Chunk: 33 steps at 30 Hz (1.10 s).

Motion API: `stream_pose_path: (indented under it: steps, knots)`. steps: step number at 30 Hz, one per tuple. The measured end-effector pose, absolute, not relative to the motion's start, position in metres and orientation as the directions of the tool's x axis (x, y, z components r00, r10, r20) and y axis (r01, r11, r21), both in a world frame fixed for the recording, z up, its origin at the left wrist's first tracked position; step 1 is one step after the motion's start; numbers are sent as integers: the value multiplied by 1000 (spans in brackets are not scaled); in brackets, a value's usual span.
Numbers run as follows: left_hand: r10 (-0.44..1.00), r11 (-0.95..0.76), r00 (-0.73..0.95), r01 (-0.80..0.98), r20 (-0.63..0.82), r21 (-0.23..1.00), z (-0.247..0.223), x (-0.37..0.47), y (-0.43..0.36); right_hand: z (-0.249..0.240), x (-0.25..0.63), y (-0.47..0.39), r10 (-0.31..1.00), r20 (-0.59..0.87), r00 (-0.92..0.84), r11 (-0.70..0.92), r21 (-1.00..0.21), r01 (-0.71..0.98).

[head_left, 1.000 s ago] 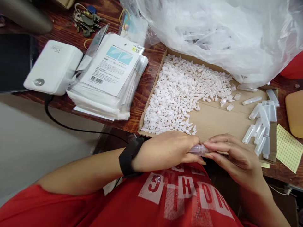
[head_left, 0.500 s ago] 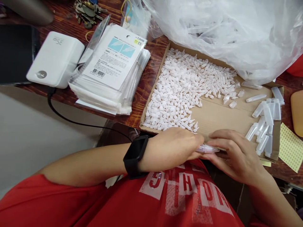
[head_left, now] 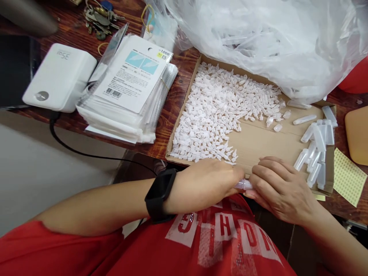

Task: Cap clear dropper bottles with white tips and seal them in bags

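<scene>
Head view: left hand (head_left: 205, 184) and right hand (head_left: 280, 189) are meeting just in front of the cardboard tray (head_left: 258, 143), near the bench edge. Fingers of both are closing round a small clear tube (head_left: 243, 185), held horizontal betw. them. White caps (head_left: 218, 111) are lying piled in tray; more tubes (head_left: 314, 153) at its right end. Black watch (head_left: 159, 194) on left wrist.
</scene>
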<state>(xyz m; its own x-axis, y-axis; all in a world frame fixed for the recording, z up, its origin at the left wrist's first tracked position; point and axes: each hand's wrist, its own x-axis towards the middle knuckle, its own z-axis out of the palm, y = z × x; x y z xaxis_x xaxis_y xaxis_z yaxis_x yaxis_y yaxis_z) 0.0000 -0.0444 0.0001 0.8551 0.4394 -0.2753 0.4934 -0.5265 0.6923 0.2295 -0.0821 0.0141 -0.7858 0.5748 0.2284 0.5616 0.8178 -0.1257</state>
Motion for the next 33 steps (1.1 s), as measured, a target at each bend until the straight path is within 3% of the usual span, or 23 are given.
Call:
stream_pose_path:
  steps: [4,7,11,13,16,18,22,24,27,30,33]
  knots:
    - [454,-569,847,514,-276,642,-1,5,-45,18,227,-79,606,168,-778,795,-103,597]
    - [474,-484,816,556,-332,676,-2,4,-42,17,247,-68,661,100,-744,748,-161,643]
    - [473,-147,747,590,-467,794,7,-3,-34,5,301,-38,910,83,-407,415,-151,897]
    - [448,-16,716,605,-535,796,13,-7,-29,-3,324,-22,956,89,-280,290,-140,947]
    - [385,153,733,549,-561,822,15,-10,-27,-18,338,-8,950,57,-308,313,-191,930]
    - [315,360,787,419,-531,834,12,-9,-28,-29,337,-4,917,40,-397,395,-239,887]
    - [230,645,858,219,-460,732,5,-7,-30,-42,324,-8,895,85,-437,445,-236,864]
    - [223,681,862,196,-455,706,5,-6,-30,-40,316,-17,911,104,-400,413,-262,872]
    - [247,667,853,194,-459,719,6,-7,-30,-23,300,-38,915,64,-399,384,-447,808]
    - [322,536,827,242,-461,809,6,-9,-29,0,284,-58,891,46,-451,367,-656,659]
    - [365,425,791,328,-491,844,6,-10,-30,16,274,-72,883,77,-463,380,-695,610]
